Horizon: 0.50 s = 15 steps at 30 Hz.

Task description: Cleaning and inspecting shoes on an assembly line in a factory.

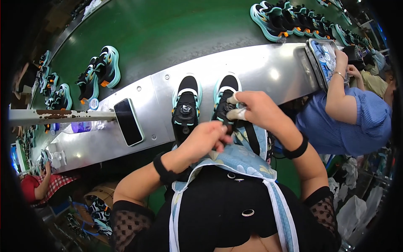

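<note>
Two black sneakers with mint and white soles lie side by side on the metal ledge, toes pointing away from me. Between my hands is the right-hand sneaker (pixel 228 82). My right hand (pixel 262 110), with pale covers on two fingertips, has its bent fingers on that sneaker's upper, around the clear round piece over its tongue. At its heel opening is my left hand (pixel 205 140), fingers curled in and slightly blurred; what they pinch, if anything, is hidden. The left-hand sneaker (pixel 186 101) stands untouched, with a similar clear round piece on it.
A phone (pixel 129 122) lies on the metal ledge (pixel 163 90), beside a rusty white post (pixel 63 115). More sneakers (pixel 107 67) stand on the green belt (pixel 168 25), several in a row (pixel 294 21) at far right. A co-worker in blue (pixel 348 113) reaches into a tray (pixel 323 61).
</note>
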Motion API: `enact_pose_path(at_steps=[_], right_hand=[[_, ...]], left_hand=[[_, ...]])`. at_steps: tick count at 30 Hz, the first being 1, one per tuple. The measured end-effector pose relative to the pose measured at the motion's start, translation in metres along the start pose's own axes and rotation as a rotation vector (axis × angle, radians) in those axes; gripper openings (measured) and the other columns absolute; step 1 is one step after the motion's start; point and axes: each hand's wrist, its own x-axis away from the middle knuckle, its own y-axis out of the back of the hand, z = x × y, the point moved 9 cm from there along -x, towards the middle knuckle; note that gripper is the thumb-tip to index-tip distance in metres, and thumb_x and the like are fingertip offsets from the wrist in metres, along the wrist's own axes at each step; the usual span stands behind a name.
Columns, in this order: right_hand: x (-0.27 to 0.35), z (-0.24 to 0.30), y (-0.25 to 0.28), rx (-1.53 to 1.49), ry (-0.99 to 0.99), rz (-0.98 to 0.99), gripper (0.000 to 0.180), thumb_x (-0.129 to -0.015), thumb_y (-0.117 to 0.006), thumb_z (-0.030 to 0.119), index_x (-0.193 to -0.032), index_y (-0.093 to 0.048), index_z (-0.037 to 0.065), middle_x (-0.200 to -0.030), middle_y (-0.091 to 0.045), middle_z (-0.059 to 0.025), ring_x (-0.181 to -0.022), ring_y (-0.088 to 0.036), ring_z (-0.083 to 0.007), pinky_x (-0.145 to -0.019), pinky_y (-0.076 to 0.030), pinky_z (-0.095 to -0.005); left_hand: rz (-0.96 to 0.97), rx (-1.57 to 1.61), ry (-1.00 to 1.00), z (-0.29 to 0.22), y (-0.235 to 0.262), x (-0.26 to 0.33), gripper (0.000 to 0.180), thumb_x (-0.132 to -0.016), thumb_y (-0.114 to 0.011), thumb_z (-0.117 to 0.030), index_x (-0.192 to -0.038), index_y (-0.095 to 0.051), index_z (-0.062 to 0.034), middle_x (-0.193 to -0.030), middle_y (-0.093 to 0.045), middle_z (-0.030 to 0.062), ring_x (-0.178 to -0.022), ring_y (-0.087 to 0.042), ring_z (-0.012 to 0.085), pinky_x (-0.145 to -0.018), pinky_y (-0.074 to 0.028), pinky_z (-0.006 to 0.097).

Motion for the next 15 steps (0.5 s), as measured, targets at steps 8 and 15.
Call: enact_pose_path(at_steps=[8,15], right_hand=[[-0.018,-0.010,0.002,-0.175,-0.041,-0.009,0.034,-0.085,-0.069,0.012,-0.118,-0.065,0.008,-0.087,-0.061,-0.0115,-0.074,-0.061,-0.0212,-0.068,-0.049,-0.0324],[-0.046,0.002,-0.028,-0.083,0.023,0.050,0.041,-0.084,-0.068,0.012,-0.125,-0.061,0.010,-0.092,-0.059,-0.0156,-0.088,-0.058,-0.0330,-0.077,-0.046,-0.0386]], left_hand=[[-0.633,-0.924,-0.634,-0.078,0.074,0.040,0.038,-0.074,-0.077,-0.013,-0.109,-0.064,-0.0055,-0.096,-0.056,0.0057,-0.092,-0.054,0.0166,-0.080,-0.042,0.029],[-0.213,-0.228,-0.499,-0.055,0.083,0.014,0.046,-0.074,-0.077,-0.013,-0.116,-0.061,-0.0046,-0.096,-0.055,0.0075,-0.096,-0.057,0.0209,-0.088,-0.045,0.032]])
